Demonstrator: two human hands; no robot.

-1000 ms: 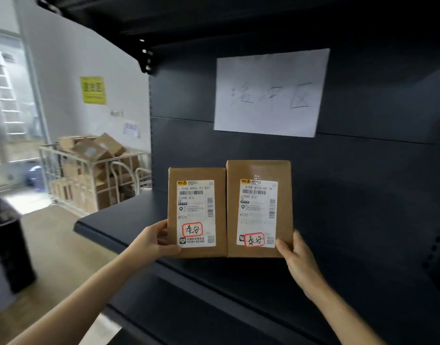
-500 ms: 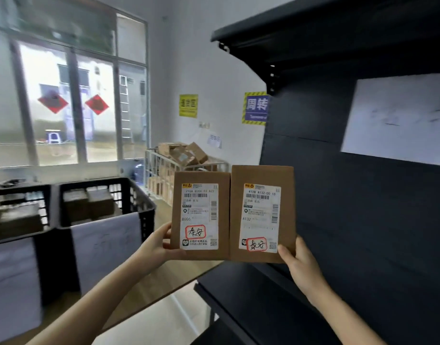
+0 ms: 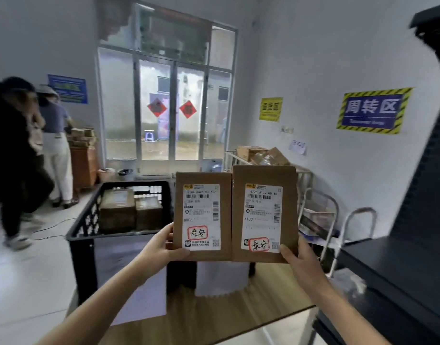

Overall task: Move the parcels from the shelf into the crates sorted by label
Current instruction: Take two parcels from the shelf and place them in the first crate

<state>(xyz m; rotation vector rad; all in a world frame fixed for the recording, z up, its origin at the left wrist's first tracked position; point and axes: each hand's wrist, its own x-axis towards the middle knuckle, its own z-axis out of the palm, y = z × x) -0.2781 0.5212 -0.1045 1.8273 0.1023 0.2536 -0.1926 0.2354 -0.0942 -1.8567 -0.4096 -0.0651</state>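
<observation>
I hold two brown cardboard parcels upright side by side in front of me, labels facing me. My left hand point(image 3: 161, 245) grips the left parcel point(image 3: 202, 215) at its lower left edge. My right hand point(image 3: 297, 257) grips the right parcel point(image 3: 263, 212) at its lower right corner. Each white label carries a red-outlined handwritten mark near the bottom. Behind them stands a black plastic crate point(image 3: 89, 220) with a blank white sheet on its front and two brown parcels point(image 3: 129, 210) inside. The dark shelf point(image 3: 400, 265) lies at the right.
A white wire cart point(image 3: 311, 180) piled with boxes stands behind the parcels by the wall. A metal-framed trolley point(image 3: 338, 220) sits between cart and shelf. Two people point(image 3: 27, 145) stand at the left near stacked boxes. A window is straight ahead.
My view has swung left, away from the shelf toward the crate and window. Both hands carried the two parcels off the shelf and keep them together in front of me.
</observation>
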